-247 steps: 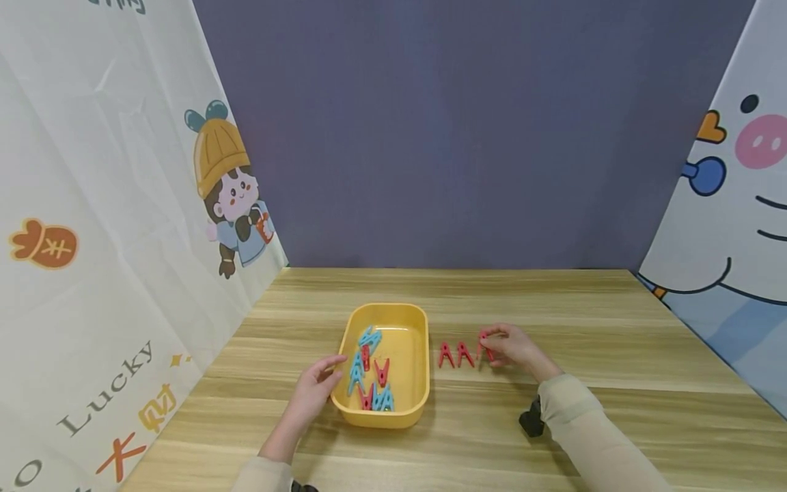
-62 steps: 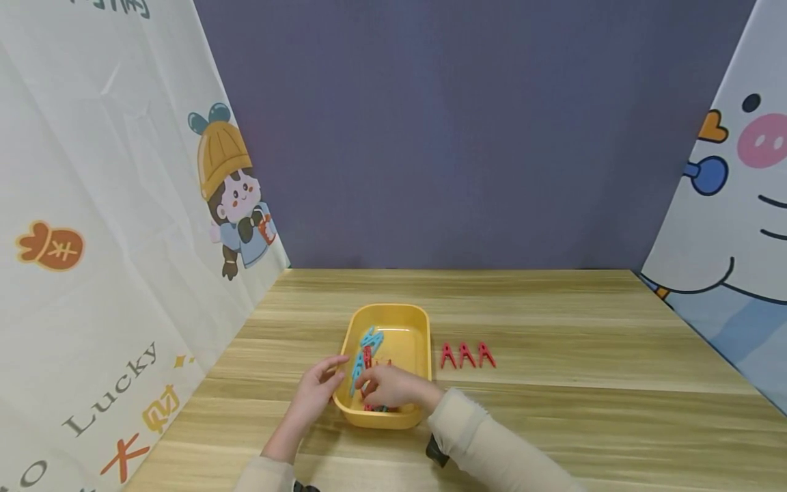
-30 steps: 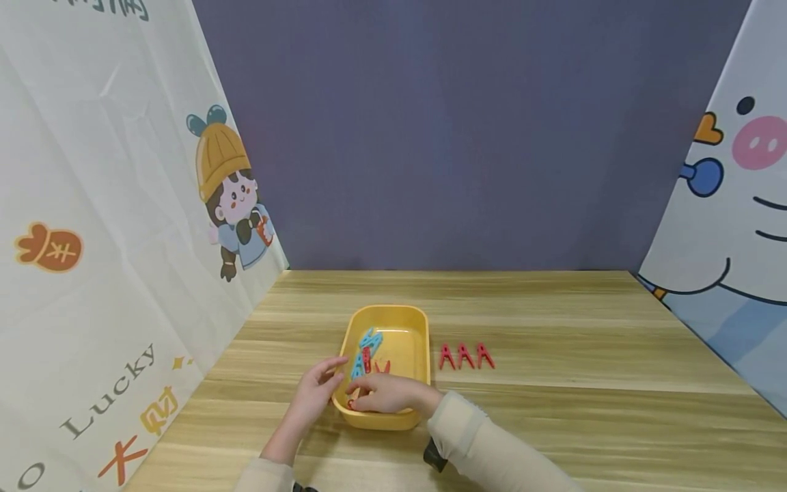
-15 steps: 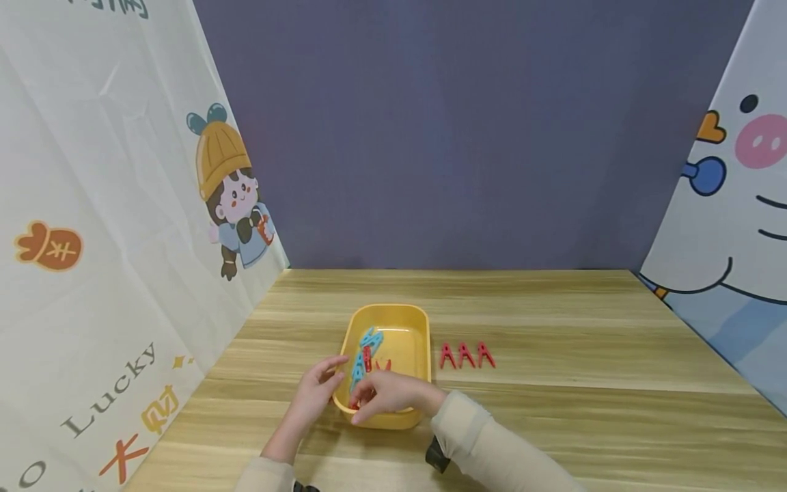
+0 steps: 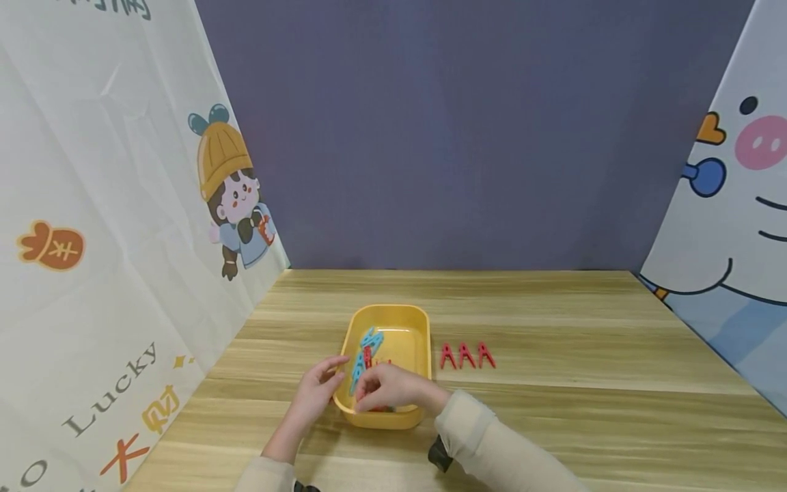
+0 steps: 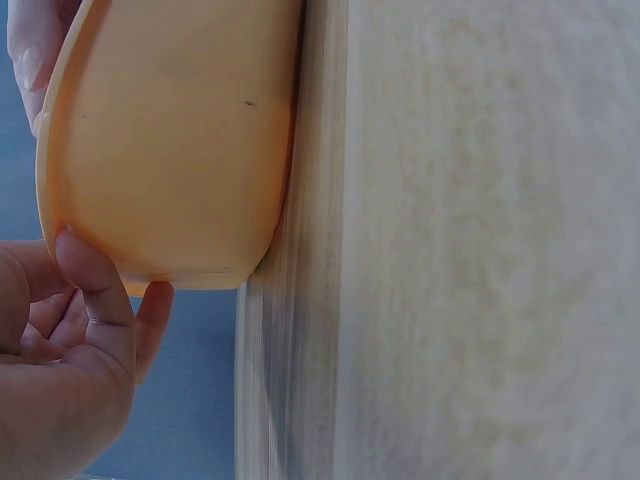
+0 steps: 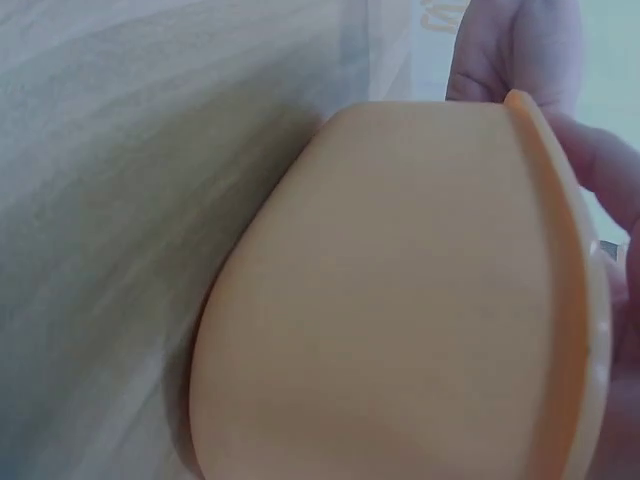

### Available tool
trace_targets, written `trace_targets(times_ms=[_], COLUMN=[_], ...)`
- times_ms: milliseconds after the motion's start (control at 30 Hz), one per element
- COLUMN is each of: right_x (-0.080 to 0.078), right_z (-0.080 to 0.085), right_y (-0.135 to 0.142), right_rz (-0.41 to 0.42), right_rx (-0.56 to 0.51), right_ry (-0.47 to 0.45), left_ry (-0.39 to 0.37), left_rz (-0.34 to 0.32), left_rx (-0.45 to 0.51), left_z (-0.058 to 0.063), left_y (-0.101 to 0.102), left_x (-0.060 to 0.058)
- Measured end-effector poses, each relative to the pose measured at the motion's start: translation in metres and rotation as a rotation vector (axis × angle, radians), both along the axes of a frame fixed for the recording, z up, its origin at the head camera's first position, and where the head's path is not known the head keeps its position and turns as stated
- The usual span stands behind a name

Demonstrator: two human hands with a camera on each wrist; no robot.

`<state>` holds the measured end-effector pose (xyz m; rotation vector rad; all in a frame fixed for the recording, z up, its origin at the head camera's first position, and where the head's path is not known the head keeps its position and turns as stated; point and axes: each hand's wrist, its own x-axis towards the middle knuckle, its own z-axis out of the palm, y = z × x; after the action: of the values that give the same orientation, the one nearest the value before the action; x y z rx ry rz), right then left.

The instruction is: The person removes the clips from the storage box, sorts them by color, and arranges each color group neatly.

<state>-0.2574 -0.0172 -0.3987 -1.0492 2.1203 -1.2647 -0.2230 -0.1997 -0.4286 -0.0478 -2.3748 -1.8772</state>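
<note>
A yellow plastic tub [image 5: 393,420] sits on the table with blue clothespins [image 5: 371,339] and red clothespins [image 5: 367,357] inside. My left hand [image 5: 312,393] holds its left rim. In the left wrist view, fingertips [image 6: 82,262] press the outer wall just below that rim. Inside the tub's near end, my right hand [image 5: 393,388] has thumb and forefinger together; a bit of red at them looks like a pinched clothespin, mostly hidden. Other clothespins lie beneath this hand, largely covered. To the tub's right, three red clothespins [image 5: 466,356] lie in a row, jaw ends toward me.
The wood-grain table [image 5: 584,342] runs back to a dark blue-grey panel [image 5: 467,137]. A white printed sheet [image 5: 141,171] hangs on the left, and another printed sheet [image 5: 725,232] on the right. The tub's walls stand between both hands.
Earlier my right hand set the third red clothespin in the row, then moved left into the tub. Over the last second it worked at the near end, shifting slightly up and right. Left hand stayed.
</note>
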Motion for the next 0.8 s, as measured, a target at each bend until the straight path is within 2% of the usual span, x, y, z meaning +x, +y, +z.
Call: trace_targets(times_ms=[333,667,800], right_x=[-0.006,-0.011,-0.012], right_z=[-0.002,0.0,0.001], right_y=[0.007,0.017,0.019], right_rz=[-0.078,-0.139,-0.144], right_rx=[-0.013,-0.032,-0.07], right_ry=[-0.025,-0.102,-0.153], left_ry=[-0.009,0.077,0.013], left_rz=[-0.012,-0.042,-0.006], left_rx=[0.014,0.003,-0.011], left_z=[-0.001,0.0,0.001], left_y=[0.0,-0.003,-0.001], left_x=[0.0,0.003,0.002])
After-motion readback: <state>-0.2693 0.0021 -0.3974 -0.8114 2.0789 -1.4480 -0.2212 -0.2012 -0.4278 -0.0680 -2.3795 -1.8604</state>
